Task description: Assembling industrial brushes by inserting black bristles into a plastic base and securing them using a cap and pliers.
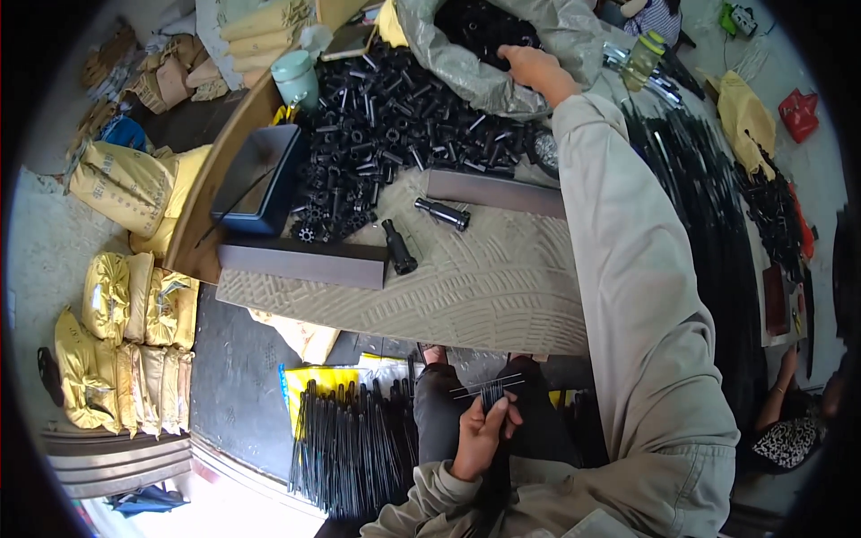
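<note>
well, left hand (482, 437) closed around thin dark rods (492, 393), right hand (540, 72) at grey bag (480, 90), grip unclear

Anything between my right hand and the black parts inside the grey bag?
Nothing visible: the right hand reaches over the near side of the bag, fingertips at the black parts. Contact can't be told.
</note>
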`<state>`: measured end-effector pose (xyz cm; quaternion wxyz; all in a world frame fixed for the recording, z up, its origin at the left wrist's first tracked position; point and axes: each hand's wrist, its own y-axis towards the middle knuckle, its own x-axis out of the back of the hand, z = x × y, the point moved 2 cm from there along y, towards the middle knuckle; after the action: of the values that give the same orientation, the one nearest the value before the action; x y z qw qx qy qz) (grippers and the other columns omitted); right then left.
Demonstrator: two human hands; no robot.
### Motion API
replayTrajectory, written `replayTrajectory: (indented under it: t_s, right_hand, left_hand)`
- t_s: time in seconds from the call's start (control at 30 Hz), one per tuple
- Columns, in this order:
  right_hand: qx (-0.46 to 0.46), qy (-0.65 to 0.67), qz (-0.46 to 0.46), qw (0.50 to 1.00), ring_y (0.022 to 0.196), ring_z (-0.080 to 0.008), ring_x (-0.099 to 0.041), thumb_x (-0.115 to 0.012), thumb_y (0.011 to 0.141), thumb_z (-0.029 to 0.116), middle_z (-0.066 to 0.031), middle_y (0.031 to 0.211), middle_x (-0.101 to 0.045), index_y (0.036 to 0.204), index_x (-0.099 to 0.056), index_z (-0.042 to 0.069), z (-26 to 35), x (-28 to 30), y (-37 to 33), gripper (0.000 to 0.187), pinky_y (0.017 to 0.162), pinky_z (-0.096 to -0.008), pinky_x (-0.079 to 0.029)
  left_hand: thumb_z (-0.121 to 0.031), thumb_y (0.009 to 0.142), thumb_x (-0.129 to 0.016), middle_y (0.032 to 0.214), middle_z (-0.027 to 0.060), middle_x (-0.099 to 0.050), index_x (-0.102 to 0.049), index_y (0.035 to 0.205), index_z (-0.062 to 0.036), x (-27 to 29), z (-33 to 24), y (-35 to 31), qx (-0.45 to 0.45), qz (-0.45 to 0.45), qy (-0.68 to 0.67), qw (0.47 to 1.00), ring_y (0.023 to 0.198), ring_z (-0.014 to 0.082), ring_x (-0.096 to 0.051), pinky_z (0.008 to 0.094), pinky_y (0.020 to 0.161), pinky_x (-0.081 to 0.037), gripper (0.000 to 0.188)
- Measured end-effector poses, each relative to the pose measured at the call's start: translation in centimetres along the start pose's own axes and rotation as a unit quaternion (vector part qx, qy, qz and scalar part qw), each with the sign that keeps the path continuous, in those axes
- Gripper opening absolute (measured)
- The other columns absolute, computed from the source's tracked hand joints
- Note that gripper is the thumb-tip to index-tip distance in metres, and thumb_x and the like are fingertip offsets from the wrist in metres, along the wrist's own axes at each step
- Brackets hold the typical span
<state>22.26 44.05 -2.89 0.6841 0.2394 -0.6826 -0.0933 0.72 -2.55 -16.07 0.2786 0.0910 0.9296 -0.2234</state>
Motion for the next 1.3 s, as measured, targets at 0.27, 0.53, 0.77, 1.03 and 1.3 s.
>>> replayTrajectory:
  t_s: [0.27, 0.53, 0.77, 1.03, 1.3]
  right_hand:
    - [-0.008, 0.319, 0.032, 0.947, 0.111, -0.0195, -0.046, -0.038, 0.092, 0.026, -0.0182, 0.116, -0.051, 0.120, -0.049, 0.010, -3.4, -6.0, 0.4, 0.034, 0.093, -0.0331, -0.032]
    - [-0.055, 0.065, 0.083, 0.993, 0.087, -0.0323, -0.056, -0.046, 0.087, 0.023, -0.0174, 0.095, -0.057, 0.098, -0.055, 0.004, 1.7, -0.3, -0.3, 0.024, 0.071, -0.0423, -0.044]
    - [-0.025, 0.067, -0.151, 0.986, 0.075, -0.0360, -0.056, -0.056, 0.080, 0.022, -0.0185, 0.087, -0.056, 0.091, -0.053, 0.000, 5.2, 8.1, -3.3, 0.025, 0.065, -0.0426, -0.044]
    - [0.147, 0.383, 0.127, 0.903, 0.088, -0.0305, -0.060, -0.059, 0.076, 0.023, -0.0130, 0.098, -0.061, 0.097, -0.060, 0.010, 11.9, 8.4, -7.6, 0.024, 0.071, -0.0400, -0.047]
    - [0.082, 0.143, 0.075, 0.984, 0.083, -0.0303, -0.061, -0.063, 0.073, 0.032, -0.0125, 0.088, -0.064, 0.085, -0.064, 0.009, 18.2, 8.1, -9.1, 0.026, 0.068, -0.0394, -0.048]
  left_hand:
    - [-0.013, 0.092, -0.044, 0.069, 0.0029, -0.055, -0.051, 0.097, 0.0003, -0.1, 0.1, 1.5, 0.028, 0.005, -0.003, 1.000, 0.053, 0.0050, -0.042, 0.0182, 0.049, -0.035, 0.016]
    - [-0.015, 0.093, -0.045, 0.068, 0.0023, -0.054, -0.052, 0.097, -0.0005, -0.6, 0.3, 0.6, 0.023, 0.009, 0.000, 1.000, 0.052, 0.0047, -0.042, 0.0179, 0.048, -0.034, 0.016]
    - [-0.016, 0.092, -0.046, 0.067, 0.0017, -0.054, -0.052, 0.096, -0.0014, -0.9, 0.6, 0.0, 0.009, 0.020, -0.010, 1.000, 0.051, 0.0044, -0.042, 0.0177, 0.048, -0.034, 0.017]
    - [-0.017, 0.092, -0.046, 0.066, 0.0028, -0.053, -0.051, 0.097, -0.0017, -1.2, 0.1, -0.7, -0.005, 0.021, -0.004, 1.000, 0.052, 0.0063, -0.041, 0.0189, 0.050, -0.034, 0.017]
    - [-0.016, 0.092, -0.045, 0.065, 0.0020, -0.053, -0.053, 0.095, -0.0021, -1.8, 0.0, -2.3, -0.026, 0.042, 0.002, 0.999, 0.051, 0.0062, -0.042, 0.0187, 0.048, -0.033, 0.016]
